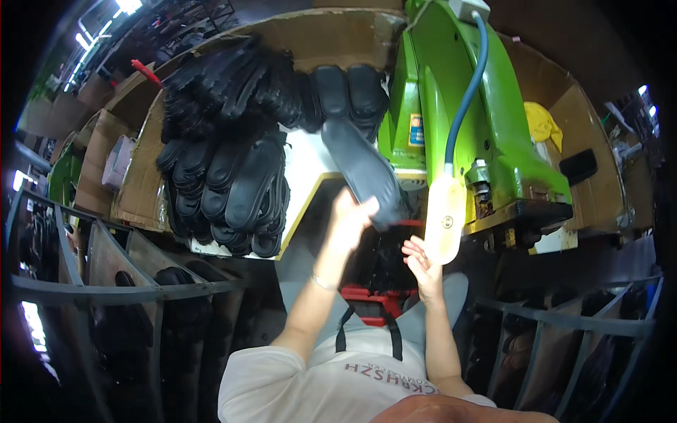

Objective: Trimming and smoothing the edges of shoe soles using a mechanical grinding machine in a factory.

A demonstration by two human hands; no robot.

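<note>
My left hand grips the near end of a black shoe sole, which slants up and away toward the pile. My right hand is open, fingers spread, just below the sole's near end and beside a pale lamp head on a blue hose. A big heap of black soles lies on the white-topped bench to the left. The green machine stands right of the sole.
A red crate with dark contents sits between my arms. Cardboard walls enclose the bench. Grey metal racks with dark shoe parts stand left and right. A yellow cloth lies behind the machine.
</note>
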